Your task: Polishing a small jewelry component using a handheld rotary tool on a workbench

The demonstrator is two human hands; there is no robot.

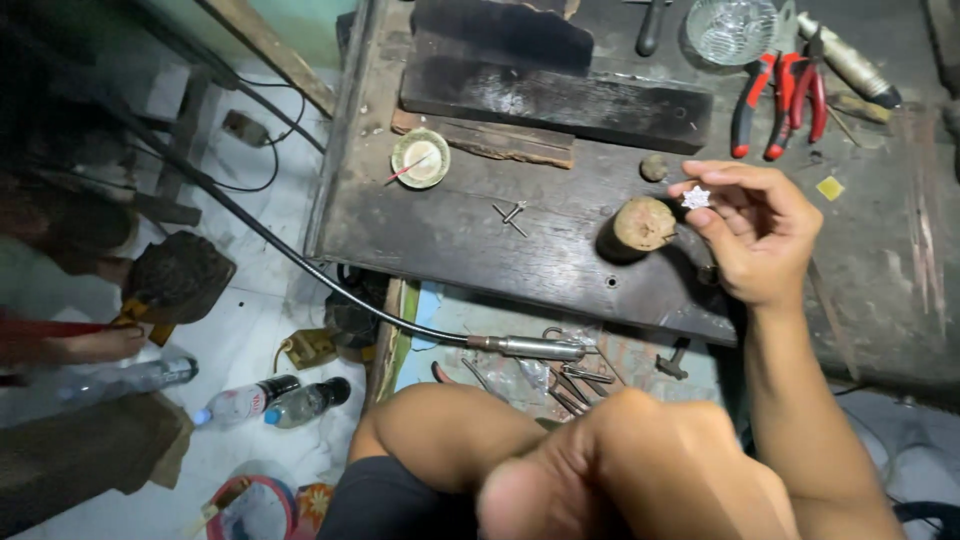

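The right hand [755,235] pinched a small silver flower-shaped piece [696,197] between thumb and fingertips [712,190], the remaining fingers curled loosely toward the palm. It hovered above the dark, scarred wooden workbench [450,235], just beside a short wooden peg [636,228] jutting from the bench's front part. A small round pebble-like lump [654,167] lay near the peg.

The left hand [520,490] sat blurred and very close to the camera at the bottom of the view, over a bent knee; whether it gripped anything could not be told.

Farther out on the bench lay red-handled pliers [778,105], a glass bowl [732,28], a small round dish [421,158] with a thin stick in it, two little metal pins [511,216] and a black block [550,95]. Below the bench edge, a flexible-shaft handpiece [528,347] hung over an open drawer of small tools [575,385]. Plastic bottles [270,402] lay on the pale floor to the left.
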